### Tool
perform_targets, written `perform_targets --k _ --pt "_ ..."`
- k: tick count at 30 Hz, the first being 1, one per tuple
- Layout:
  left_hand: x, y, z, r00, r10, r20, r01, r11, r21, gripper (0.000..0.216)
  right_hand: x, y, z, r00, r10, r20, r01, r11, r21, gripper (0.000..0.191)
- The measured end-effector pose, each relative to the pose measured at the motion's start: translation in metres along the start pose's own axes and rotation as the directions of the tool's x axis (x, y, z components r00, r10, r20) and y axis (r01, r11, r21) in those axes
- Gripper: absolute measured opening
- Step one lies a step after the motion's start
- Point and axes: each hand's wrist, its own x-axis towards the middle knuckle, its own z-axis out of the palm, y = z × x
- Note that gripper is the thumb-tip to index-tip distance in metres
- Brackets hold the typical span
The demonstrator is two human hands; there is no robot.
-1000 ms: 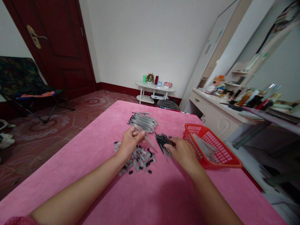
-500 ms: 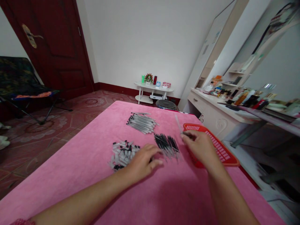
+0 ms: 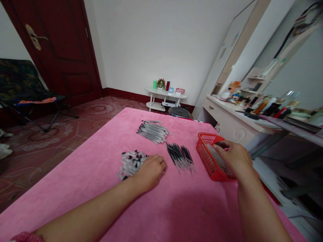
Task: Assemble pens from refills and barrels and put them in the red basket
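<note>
A white wall [image 3: 151,40] and a dark red panelled door [image 3: 60,50] stood well beyond the person's fingers. A plush pink cloth [image 3: 83,174] spread beneath them. The left hand [image 3: 150,171] lay there with fingers curled under; whether they gripped anything could not be told. Just left of them was a heap of clear and black plastic caps [image 3: 131,164]; ahead, stacked translucent black-ended pen barrels [image 3: 153,131]; rightward, thin black-and-clear refills [image 3: 180,154]. The right hand [image 3: 234,156] bent its fingers over slender clear tubes [image 3: 214,154] in a red plastic lattice basket [image 3: 207,159], their grasp unclear. Farther right, labels on the cosmetic bottles [image 3: 261,106] were too small to read.
</note>
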Motion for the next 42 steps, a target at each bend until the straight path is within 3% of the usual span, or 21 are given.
perform_targets --k 4,9,15,18,21,27,34,38,42 --pt "0.000 -0.008 -0.007 0.995 -0.097 0.008 0.097 0.995 0.022 0.020 -0.004 -0.009 0.003 0.992 -0.123 -0.032 0.125 0.988 0.091 0.037" --pt "0.008 -0.019 -0.027 0.996 -0.086 -0.020 0.082 0.983 -0.167 0.028 -0.012 -0.026 0.009 0.979 -0.192 -0.065 0.201 0.956 0.212 0.032" --pt "0.042 -0.086 -0.040 0.958 -0.194 -0.210 0.188 0.981 -0.050 0.036 -0.022 -0.048 0.013 0.948 -0.312 -0.071 0.316 0.881 0.352 0.024" --pt "0.055 -0.119 -0.035 0.974 -0.173 -0.147 0.179 0.983 0.026 0.053 -0.025 -0.053 0.014 0.942 -0.331 -0.054 0.327 0.871 0.368 0.024" --pt "0.059 -0.135 -0.027 0.988 -0.124 -0.092 0.133 0.987 0.092 0.059 -0.027 -0.055 0.016 0.938 -0.346 -0.034 0.332 0.864 0.378 0.023" --pt "0.048 -0.131 -0.021 0.985 -0.168 -0.028 0.170 0.965 0.200 0.044 -0.029 -0.057 0.021 0.925 -0.380 -0.013 0.352 0.844 0.406 0.026" --pt "0.032 -0.119 -0.031 0.961 -0.267 0.074 0.252 0.953 0.170 0.052 -0.035 -0.067 0.025 0.899 -0.436 0.022 0.390 0.824 0.412 0.025" --pt "0.025 -0.112 -0.039 0.971 -0.237 -0.034 0.240 0.963 0.121 0.067 -0.039 -0.072 0.027 0.886 -0.461 0.046 0.399 0.809 0.433 0.024" --pt "0.019 -0.104 -0.039 0.968 -0.233 -0.099 0.244 0.961 0.133 0.038 -0.042 -0.073 0.031 0.881 -0.469 0.065 0.399 0.809 0.432 0.024"
